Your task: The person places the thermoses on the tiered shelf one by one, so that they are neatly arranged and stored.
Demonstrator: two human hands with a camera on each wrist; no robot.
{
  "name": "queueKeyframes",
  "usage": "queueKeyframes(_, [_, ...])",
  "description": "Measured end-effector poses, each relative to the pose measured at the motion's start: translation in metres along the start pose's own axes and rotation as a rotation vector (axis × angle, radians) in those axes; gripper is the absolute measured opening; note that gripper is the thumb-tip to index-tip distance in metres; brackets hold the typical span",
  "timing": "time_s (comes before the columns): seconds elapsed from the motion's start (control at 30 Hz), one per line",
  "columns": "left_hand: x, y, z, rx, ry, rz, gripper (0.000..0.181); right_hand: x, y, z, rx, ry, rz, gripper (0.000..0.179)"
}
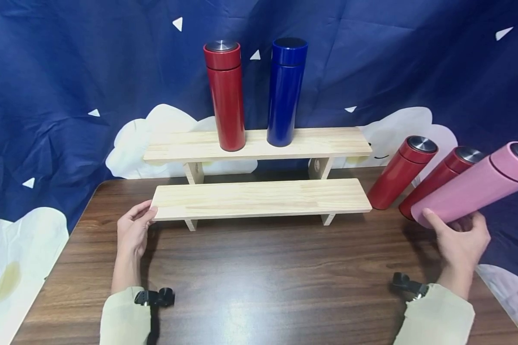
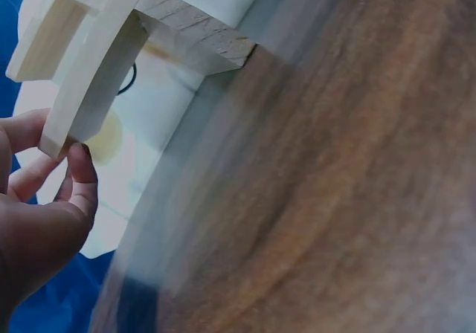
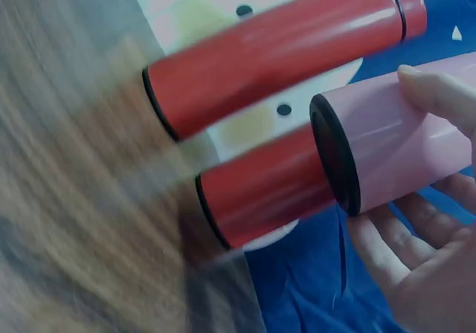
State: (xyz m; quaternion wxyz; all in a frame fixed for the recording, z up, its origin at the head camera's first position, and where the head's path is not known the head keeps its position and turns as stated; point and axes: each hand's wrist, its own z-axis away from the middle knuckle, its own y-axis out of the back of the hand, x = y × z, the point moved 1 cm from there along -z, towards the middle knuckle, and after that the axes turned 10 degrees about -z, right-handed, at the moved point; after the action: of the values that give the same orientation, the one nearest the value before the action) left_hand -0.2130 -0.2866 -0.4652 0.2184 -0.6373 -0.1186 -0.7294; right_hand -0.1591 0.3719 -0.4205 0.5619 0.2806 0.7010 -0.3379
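Observation:
My right hand (image 1: 464,239) grips a pink thermos bottle (image 1: 470,187) around its lower part. The bottle leans to the right, and its black base (image 3: 336,154) shows raised off the table in the right wrist view. Just behind it stand two red thermos bottles, one (image 1: 401,175) nearer the shelf and another (image 1: 431,179) partly hidden by the pink one. At the shelf's left end, my left hand (image 1: 134,227) pinches the edge of the lower wooden board (image 1: 259,199) between thumb and fingers. On the upper board (image 1: 172,146) stand a red thermos (image 1: 226,98) and a blue thermos (image 1: 287,93), both upright.
The two-step wooden shelf stands toward the back of a brown wood-grain table (image 1: 259,278). A dark blue cloth (image 1: 125,57) with white cloud shapes hangs behind it. Black straps with small cameras sit on both wrists.

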Motion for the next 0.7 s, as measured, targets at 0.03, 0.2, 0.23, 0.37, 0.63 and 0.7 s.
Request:
queueKeyframes(0.03, [0.001,0.0,0.0,-0.004,-0.001,-0.006,0.018,-0.001,-0.002,0.001,-0.008,0.005,0.007,0.07])
queueKeyframes(0.2, [0.002,0.002,-0.001,-0.018,-0.006,-0.028,0.022,-0.004,-0.013,0.007,-0.05,0.04,-0.021,0.072])
queueKeyframes(0.23, [0.002,0.002,-0.001,-0.017,-0.009,-0.031,0.022,-0.005,-0.016,0.008,-0.057,0.053,-0.022,0.071])
queueKeyframes(0.37, [0.002,0.002,-0.001,-0.021,-0.017,-0.029,0.026,-0.008,-0.025,0.011,-0.093,0.1,-0.077,0.071])
queueKeyframes(0.63, [0.001,0.004,-0.003,-0.052,-0.036,-0.042,0.028,-0.019,-0.046,0.019,-0.171,0.157,-0.08,0.068])
queueKeyframes(0.7, [0.001,0.007,-0.004,-0.065,-0.042,-0.06,0.027,-0.021,-0.052,0.021,-0.195,0.162,-0.094,0.067])
